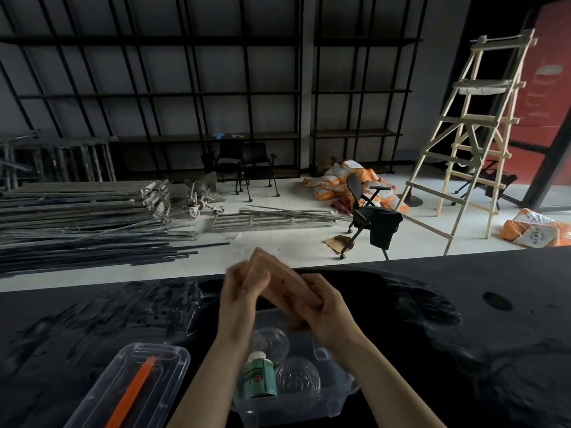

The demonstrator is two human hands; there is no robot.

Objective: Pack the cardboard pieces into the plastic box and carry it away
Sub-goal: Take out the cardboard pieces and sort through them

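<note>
The clear plastic box sits open right below both hands, left hand and right hand each clenched on an end of the cardboard pieces, whose long axis slants up-left above it.

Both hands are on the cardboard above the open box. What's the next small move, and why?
Probably lower the cardboard straight down into the plastic box. The left hand and right hand both grip it just above the box's far end, which looks free, while a green bottle and clear domes fill the near part.
</note>
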